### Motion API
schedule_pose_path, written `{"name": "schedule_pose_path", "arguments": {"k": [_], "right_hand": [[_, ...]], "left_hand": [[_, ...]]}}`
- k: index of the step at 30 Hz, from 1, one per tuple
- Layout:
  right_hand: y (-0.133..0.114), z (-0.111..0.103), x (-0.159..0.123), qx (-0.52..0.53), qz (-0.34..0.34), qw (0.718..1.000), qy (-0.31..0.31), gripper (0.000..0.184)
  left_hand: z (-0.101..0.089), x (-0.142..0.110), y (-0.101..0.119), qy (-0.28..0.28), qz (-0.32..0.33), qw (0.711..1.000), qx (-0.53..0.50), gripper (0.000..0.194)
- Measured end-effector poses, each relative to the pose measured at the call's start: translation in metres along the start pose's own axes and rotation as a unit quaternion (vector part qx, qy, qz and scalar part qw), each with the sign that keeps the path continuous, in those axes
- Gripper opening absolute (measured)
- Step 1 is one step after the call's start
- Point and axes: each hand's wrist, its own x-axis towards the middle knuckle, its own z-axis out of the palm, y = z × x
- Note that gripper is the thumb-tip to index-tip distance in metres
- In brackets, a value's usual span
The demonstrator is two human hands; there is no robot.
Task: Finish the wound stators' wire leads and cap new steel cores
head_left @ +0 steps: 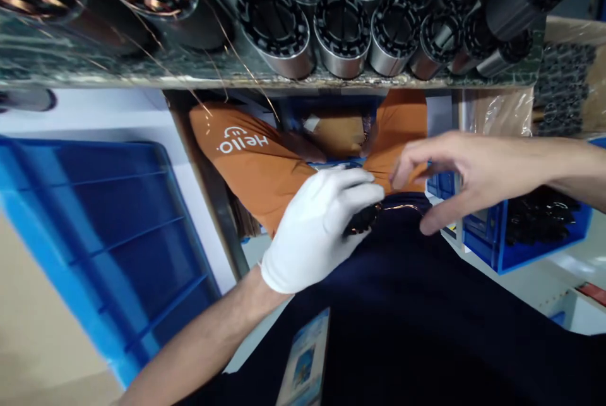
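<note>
My left hand (pixel 319 223), in a white glove, is closed around a small dark round part (pixel 363 220) with copper wire at the middle of the view. My right hand (pixel 466 172) is bare and hovers just right of it, fingers apart and curved, thumb near a thin copper wire (pixel 406 207) that leads off the part. Both hands are over a dark navy cloth (pixel 426 317).
Above, a shelf (pixel 284 77) carries a row of black-and-metal cylindrical stators (pixel 341 33). A person in an orange shirt (pixel 255 160) sits opposite. A blue crate (pixel 108 229) stands at the left, and a blue bin (pixel 530 235) of dark parts at the right.
</note>
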Motion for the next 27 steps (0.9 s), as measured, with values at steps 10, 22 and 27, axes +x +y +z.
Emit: {"name": "schedule_pose_path", "arguments": {"k": [10, 22, 27], "right_hand": [[0.004, 0.040, 0.010, -0.059, -0.146, 0.987, 0.039, 0.037], [0.019, 0.039, 0.000, 0.285, 0.071, 0.945, -0.145, 0.041], [0.005, 0.054, 0.003, -0.172, -0.168, 0.968, 0.066, 0.031]], "left_hand": [[0.004, 0.009, 0.002, -0.141, -0.167, 0.943, -0.250, 0.020], [-0.002, 0.016, 0.013, -0.010, 0.025, 1.000, -0.002, 0.013], [0.021, -0.009, 0.009, -0.048, -0.241, 0.908, -0.338, 0.033]]}}
